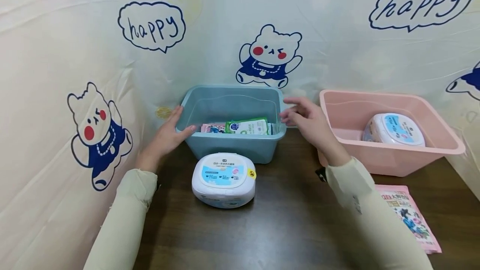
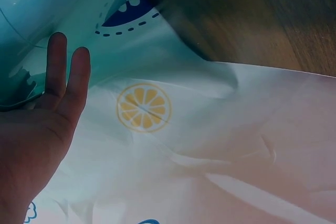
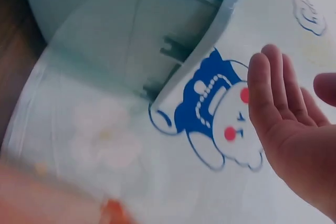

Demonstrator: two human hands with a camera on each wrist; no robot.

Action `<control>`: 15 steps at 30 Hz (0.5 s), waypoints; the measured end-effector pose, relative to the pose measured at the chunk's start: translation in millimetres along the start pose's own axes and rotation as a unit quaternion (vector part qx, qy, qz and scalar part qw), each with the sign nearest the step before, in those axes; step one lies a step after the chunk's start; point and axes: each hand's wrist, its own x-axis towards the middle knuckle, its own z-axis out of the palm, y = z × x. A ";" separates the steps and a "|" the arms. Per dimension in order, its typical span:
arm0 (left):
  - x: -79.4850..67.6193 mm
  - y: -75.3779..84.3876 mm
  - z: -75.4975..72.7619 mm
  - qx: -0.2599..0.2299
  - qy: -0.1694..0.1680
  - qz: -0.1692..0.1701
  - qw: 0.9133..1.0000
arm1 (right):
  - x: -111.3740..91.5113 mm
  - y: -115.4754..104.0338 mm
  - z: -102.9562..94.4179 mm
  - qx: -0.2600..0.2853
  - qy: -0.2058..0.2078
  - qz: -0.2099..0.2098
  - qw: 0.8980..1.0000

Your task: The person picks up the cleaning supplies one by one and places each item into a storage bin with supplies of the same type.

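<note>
A blue-grey plastic bin (image 1: 232, 147) stands against the cloth backdrop in the head view. My left hand (image 1: 165, 138) rests against its left end, thumb over the front rim and fingers straight along the side. Beside the bin's right end is my right hand (image 1: 311, 124), its fingers loosely extended and holding nothing. The right wrist view shows that hand (image 3: 294, 129) apart from the bin wall (image 3: 105, 40). Inside the bin lie a green-and-white packet (image 1: 249, 127) and a pink packet (image 1: 213, 128), partly hidden. A white lidded tub (image 1: 223, 182) sits just in front.
To the right stands a pink bin (image 1: 390, 159) with another white lidded tub (image 1: 399, 129) inside. A pink printed packet (image 1: 412, 224) lies on the dark wooden table (image 1: 240, 241) before it, partly covered by my right sleeve. Printed cloth (image 1: 213, 45) encloses the back and left.
</note>
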 end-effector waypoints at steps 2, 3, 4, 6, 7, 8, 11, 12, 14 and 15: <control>-0.1 1.3 -0.2 -0.002 0.000 0.000 1.000 | -20.8 4.0 -11.7 -0.010 -0.010 -0.012 1.000; -0.3 1.9 -0.3 -0.002 -0.001 -0.002 1.000 | -31.6 6.6 -18.1 -0.021 -0.017 -0.017 0.999; -0.6 2.5 -0.6 -0.001 -0.002 -0.004 1.000 | -42.9 9.4 -24.8 -0.035 -0.024 -0.021 0.999; -1.0 3.7 -1.6 -0.001 -0.004 -0.005 1.000 | -66.7 16.4 -39.4 -0.077 -0.035 -0.025 0.996; -1.2 4.4 -2.4 -0.001 -0.004 -0.005 1.000 | -78.6 20.5 -47.6 -0.100 -0.037 -0.028 0.994; -1.1 5.2 -3.1 0.001 -0.003 -0.004 1.000 | -90.9 24.3 -56.7 -0.129 -0.039 -0.026 0.991; -0.9 7.9 -6.1 0.002 0.000 0.000 1.000 | -127.9 38.7 -86.3 -0.230 -0.029 -0.010 0.973; -0.7 8.6 -7.2 0.001 0.001 0.002 1.000 | -140.2 43.9 -96.7 -0.261 -0.025 0.004 0.965; -0.7 9.9 -9.0 0.002 0.002 0.004 1.000 | -165.2 55.2 -116.5 -0.313 -0.024 0.057 0.948; -0.9 10.1 -9.9 0.002 0.003 0.005 1.000 | -177.0 61.9 -125.8 -0.337 -0.022 0.085 0.937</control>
